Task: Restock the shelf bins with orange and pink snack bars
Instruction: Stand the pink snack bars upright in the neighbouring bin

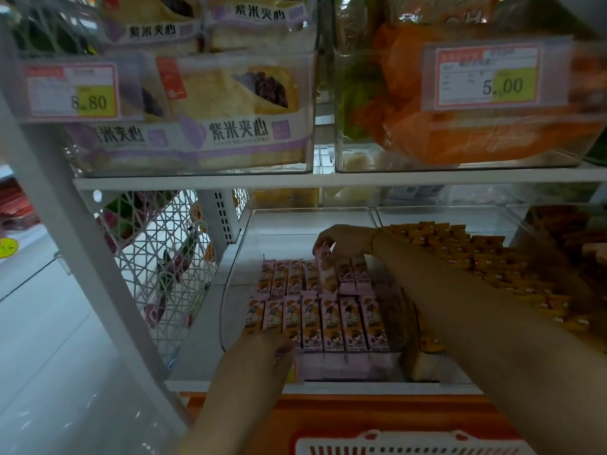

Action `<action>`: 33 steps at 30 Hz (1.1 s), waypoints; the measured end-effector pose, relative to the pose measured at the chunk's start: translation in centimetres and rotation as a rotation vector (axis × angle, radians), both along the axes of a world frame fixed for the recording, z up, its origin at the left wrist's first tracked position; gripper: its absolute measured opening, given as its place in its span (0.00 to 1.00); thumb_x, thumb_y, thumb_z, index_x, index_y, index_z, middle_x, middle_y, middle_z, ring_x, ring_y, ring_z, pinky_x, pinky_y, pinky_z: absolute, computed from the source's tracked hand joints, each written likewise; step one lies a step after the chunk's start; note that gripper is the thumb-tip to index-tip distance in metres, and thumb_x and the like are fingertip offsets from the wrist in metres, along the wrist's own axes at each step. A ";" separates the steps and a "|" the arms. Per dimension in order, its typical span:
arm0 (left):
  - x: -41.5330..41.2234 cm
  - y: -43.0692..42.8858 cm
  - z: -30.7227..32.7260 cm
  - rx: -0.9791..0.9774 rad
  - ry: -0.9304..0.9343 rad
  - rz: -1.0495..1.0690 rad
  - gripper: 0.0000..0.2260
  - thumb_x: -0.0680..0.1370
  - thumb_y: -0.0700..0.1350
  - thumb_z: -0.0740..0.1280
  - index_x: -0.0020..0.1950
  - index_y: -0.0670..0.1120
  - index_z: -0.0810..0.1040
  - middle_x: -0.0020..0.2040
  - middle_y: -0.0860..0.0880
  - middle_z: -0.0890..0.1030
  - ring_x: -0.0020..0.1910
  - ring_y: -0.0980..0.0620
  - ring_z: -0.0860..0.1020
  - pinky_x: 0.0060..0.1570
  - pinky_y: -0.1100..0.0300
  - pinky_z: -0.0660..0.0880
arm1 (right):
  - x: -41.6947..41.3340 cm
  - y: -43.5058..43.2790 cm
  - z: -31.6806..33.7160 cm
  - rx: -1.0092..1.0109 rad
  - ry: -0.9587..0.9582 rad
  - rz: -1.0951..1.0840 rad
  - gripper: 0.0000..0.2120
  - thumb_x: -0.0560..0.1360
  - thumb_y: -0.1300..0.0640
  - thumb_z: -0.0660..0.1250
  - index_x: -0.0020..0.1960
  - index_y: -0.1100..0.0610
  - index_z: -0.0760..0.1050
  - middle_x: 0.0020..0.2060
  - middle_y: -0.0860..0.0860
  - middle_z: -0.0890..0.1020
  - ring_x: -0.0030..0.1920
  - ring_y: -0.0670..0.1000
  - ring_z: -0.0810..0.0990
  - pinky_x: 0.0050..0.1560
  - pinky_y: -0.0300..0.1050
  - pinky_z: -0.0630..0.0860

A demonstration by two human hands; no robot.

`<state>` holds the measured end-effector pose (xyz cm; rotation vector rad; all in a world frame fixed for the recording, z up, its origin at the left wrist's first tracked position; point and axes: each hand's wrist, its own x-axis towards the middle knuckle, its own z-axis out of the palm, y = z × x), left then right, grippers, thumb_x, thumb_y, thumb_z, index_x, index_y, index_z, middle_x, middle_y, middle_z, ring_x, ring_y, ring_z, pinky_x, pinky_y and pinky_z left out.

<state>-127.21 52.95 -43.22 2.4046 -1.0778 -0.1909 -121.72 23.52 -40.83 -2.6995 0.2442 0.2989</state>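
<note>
Since the right grip [345, 239] only has that one pink bar [325, 267] pinched by its top end, and the bar's leaning rather than standing straight, I'd say a slip is the real risk. If it drops, it lands flat on the back row [285, 277] right under the fingertips and maybe tips the neighbours on either side. The forearm also looks to pass close over the orange bars [486, 257] in the next bin, out behind the wrist, so pulling back low could scatter those. Left grip [262, 353] sits at the near end of the clear bin [236, 257], fingers against the front row [331, 323]; can't tell if it's holding anything.
</note>
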 end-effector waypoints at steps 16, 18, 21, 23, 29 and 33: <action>-3.5 0.0 2.9 -0.422 0.758 -0.034 0.18 0.66 0.52 0.71 0.52 0.43 0.82 0.41 0.49 0.85 0.42 0.53 0.84 0.44 0.62 0.79 | -19.8 11.1 2.3 1.027 -0.680 -0.472 0.14 0.64 0.58 0.73 0.48 0.60 0.79 0.37 0.52 0.83 0.39 0.49 0.82 0.39 0.40 0.81; -4.1 -0.2 2.8 -0.375 0.779 -0.058 0.10 0.69 0.46 0.72 0.47 0.43 0.83 0.39 0.47 0.85 0.40 0.51 0.84 0.40 0.64 0.79 | -20.8 11.5 1.6 1.115 -0.672 -0.554 0.11 0.66 0.60 0.72 0.47 0.60 0.79 0.36 0.53 0.83 0.36 0.48 0.82 0.37 0.37 0.80; -4.8 -0.3 2.8 -0.310 0.774 -0.080 0.04 0.72 0.41 0.71 0.43 0.41 0.83 0.38 0.45 0.85 0.39 0.49 0.84 0.41 0.59 0.81 | -22.2 12.2 1.0 1.201 -0.685 -0.646 0.04 0.74 0.60 0.67 0.44 0.61 0.78 0.34 0.54 0.82 0.35 0.49 0.82 0.35 0.37 0.78; -5.2 -0.3 2.8 -0.272 0.790 -0.102 0.05 0.73 0.40 0.70 0.44 0.38 0.82 0.38 0.43 0.85 0.37 0.47 0.83 0.40 0.57 0.81 | -23.1 12.2 0.7 1.199 -0.748 -0.703 0.09 0.72 0.56 0.67 0.37 0.61 0.76 0.29 0.53 0.79 0.31 0.50 0.78 0.35 0.40 0.76; -7.1 -0.3 3.1 -0.255 0.862 -0.161 0.08 0.78 0.39 0.64 0.44 0.39 0.81 0.40 0.43 0.85 0.39 0.47 0.84 0.40 0.61 0.79 | -24.7 11.2 0.6 1.220 -0.816 -0.813 0.13 0.73 0.58 0.67 0.32 0.61 0.74 0.33 0.59 0.78 0.34 0.54 0.72 0.38 0.46 0.71; -7.6 -0.1 3.2 -0.274 0.933 -0.120 0.10 0.79 0.38 0.60 0.47 0.36 0.80 0.41 0.41 0.85 0.38 0.47 0.84 0.38 0.61 0.80 | -25.8 10.7 0.8 1.357 -0.718 -0.812 0.11 0.78 0.59 0.62 0.43 0.65 0.78 0.31 0.57 0.79 0.28 0.48 0.76 0.30 0.38 0.75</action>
